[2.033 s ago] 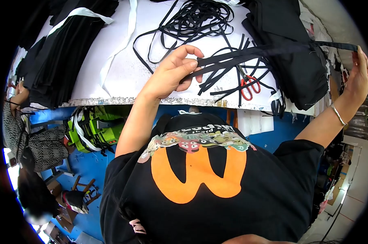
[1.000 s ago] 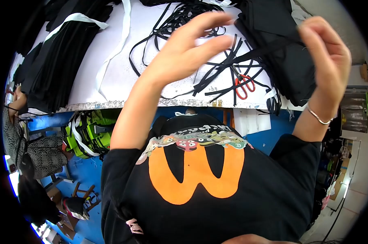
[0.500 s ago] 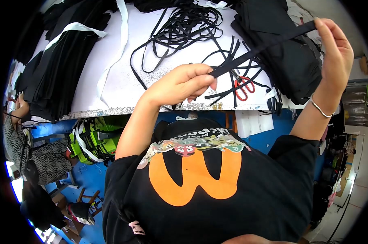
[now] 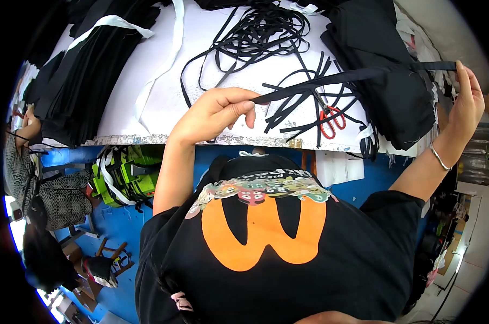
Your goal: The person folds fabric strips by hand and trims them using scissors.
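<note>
Cloth of a black T-shirt with a large orange print fills the lower middle of the frame, nearest the camera. Beyond it, both forearms reach upward. The left hand, left of centre, has its grip pressed together, thumb and forefinger pinching one end of a flat black fabric strip. At the right edge, the right hand, with a silver bracelet at the wrist, pinches the other end between thumb and fingertips. The strip stretches between them, slanting slightly up to the right over the white-topped table.

Near the table's front edge, below the strip, lie red-handled scissors, among short narrow black strips that cross one another. Right of these is a pile of folded black fabric; the held strip passes above it. At the upper left stands a larger stack of black fabric pieces, a white band lying across it, with a long white ribbon just beside it on the table. Farther back, at top centre, sits a loose tangle of thin black cord-like strips.

Below the table level, left, is a bright green bundle with black and white straps. Another person's hand shows at the left edge.
</note>
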